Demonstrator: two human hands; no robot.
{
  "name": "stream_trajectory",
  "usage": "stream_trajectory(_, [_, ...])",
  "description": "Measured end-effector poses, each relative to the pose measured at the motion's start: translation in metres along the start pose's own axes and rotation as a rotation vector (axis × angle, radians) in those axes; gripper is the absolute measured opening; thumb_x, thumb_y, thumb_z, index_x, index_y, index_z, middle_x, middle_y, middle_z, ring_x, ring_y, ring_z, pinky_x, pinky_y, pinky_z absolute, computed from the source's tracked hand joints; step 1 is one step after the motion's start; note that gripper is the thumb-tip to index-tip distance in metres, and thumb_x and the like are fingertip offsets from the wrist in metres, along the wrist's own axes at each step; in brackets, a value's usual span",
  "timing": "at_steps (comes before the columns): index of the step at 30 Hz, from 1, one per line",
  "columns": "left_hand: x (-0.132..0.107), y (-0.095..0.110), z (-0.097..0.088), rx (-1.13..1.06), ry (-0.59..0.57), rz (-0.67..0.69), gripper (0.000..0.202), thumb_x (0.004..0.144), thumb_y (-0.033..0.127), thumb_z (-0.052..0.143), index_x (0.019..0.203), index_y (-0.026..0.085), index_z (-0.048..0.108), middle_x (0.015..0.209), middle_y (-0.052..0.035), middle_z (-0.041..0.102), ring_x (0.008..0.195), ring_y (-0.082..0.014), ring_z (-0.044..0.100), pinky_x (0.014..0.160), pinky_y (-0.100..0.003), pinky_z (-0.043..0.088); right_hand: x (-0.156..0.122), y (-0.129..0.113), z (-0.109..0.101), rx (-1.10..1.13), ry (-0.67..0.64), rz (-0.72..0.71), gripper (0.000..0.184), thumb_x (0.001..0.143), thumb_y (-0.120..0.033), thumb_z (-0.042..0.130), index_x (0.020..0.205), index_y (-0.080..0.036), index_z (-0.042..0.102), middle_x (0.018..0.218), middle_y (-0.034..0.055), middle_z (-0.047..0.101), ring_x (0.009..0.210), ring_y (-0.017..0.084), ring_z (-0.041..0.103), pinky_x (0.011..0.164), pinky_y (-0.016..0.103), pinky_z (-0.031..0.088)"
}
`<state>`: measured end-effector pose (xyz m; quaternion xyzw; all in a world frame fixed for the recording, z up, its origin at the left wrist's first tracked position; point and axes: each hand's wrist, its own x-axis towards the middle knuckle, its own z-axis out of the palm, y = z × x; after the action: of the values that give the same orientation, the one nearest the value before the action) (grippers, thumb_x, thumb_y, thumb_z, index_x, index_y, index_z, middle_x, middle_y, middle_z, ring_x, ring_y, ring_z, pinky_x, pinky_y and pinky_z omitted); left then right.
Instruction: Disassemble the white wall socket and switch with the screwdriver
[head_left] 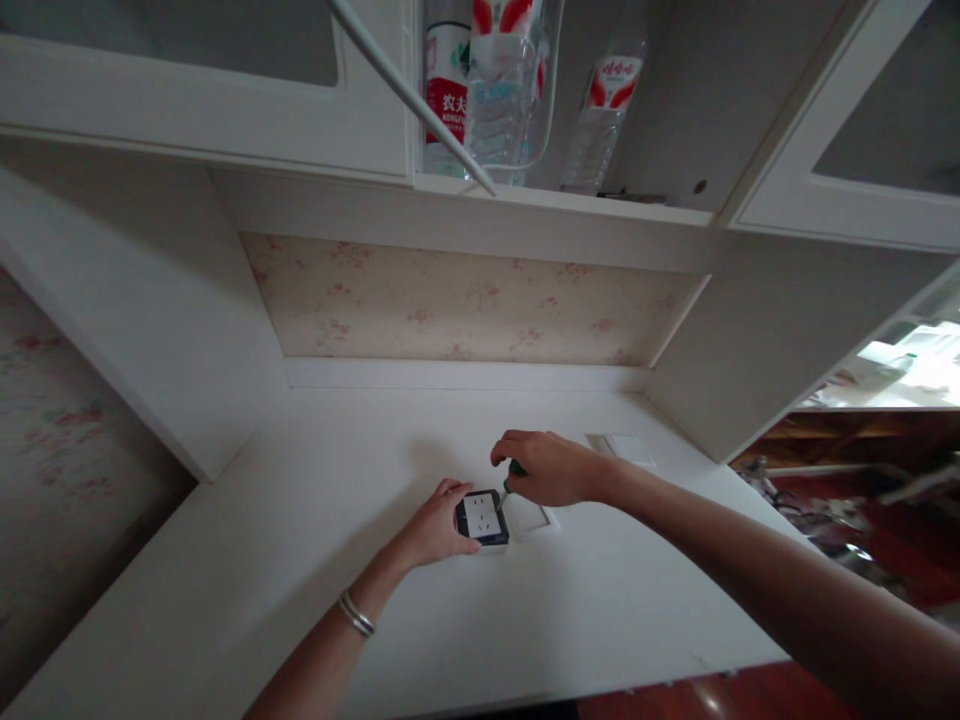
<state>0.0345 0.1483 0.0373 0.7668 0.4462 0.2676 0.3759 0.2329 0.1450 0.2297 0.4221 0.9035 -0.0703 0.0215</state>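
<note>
A small dark socket module with a white face (481, 516) lies on the white desk top (315, 540). My left hand (435, 525) grips its left side, fingers curled around the edge. My right hand (547, 468) is closed on a green-handled screwdriver (512, 475), whose tip points down at the socket's upper right corner. A white cover plate (534, 516) lies just right of the socket, partly under my right hand. A bracelet sits on my left wrist.
A second white plate (621, 448) lies on the desk at the back right. Above, an open cabinet shelf holds water bottles (495, 80), and a white cable (405, 90) hangs in front. Floral wallpaper backs the niche. A cluttered area lies to the right.
</note>
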Motion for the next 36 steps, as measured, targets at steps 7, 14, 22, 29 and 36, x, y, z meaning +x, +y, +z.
stream_trajectory(7, [0.002,-0.007,0.002,0.033,0.023,-0.01,0.092,0.047,0.031,0.085,0.131,0.018,0.049,0.123,-0.0097,0.05,0.113,-0.0289,0.052,0.103,-0.037,0.04,-0.006,0.005,-0.001,0.043,-0.033,-0.071,0.032,0.062,-0.003,0.05,0.081,-0.023,0.067,0.112,0.002,0.06,0.09,0.018,0.062,0.072,0.025,0.043])
stream_trajectory(14, [0.0,-0.005,0.001,0.074,0.026,-0.011,0.097,0.046,0.03,0.085,0.134,0.017,0.045,0.124,-0.0107,0.048,0.116,-0.0291,0.048,0.105,-0.038,0.038,-0.019,0.016,0.002,0.103,0.124,-0.05,0.034,0.06,0.004,0.044,0.071,-0.02,0.067,0.095,0.0008,0.064,0.08,0.013,0.061,0.075,0.023,0.044])
stream_trajectory(22, [-0.005,0.001,-0.002,0.003,0.096,0.063,0.088,0.052,0.017,0.079,0.133,0.019,0.045,0.13,-0.0088,0.043,0.119,-0.0249,0.046,0.108,-0.035,0.037,-0.063,0.039,0.059,0.35,0.551,0.286,0.031,0.076,-0.008,0.047,0.092,-0.023,0.069,0.11,0.0047,0.064,0.094,0.019,0.063,0.083,0.033,0.051])
stream_trajectory(29, [-0.001,-0.006,0.007,-0.327,0.172,-0.015,0.067,0.055,0.004,0.069,0.12,0.017,0.057,0.126,-0.011,0.046,0.1,-0.0214,0.059,0.081,-0.034,0.055,-0.082,0.039,0.165,0.446,0.748,0.62,0.028,0.082,-0.031,0.052,0.103,-0.022,0.07,0.112,0.0066,0.066,0.093,0.021,0.065,0.085,0.034,0.052])
stream_trajectory(36, [-0.005,-0.005,0.011,-0.678,0.184,-0.216,0.078,0.055,0.009,0.077,0.128,0.013,0.051,0.116,-0.0163,0.062,0.094,-0.026,0.065,0.083,-0.04,0.054,-0.073,0.017,0.207,0.457,0.747,0.656,0.032,0.087,-0.038,0.049,0.108,-0.022,0.067,0.115,0.0076,0.063,0.095,0.022,0.064,0.084,0.034,0.052])
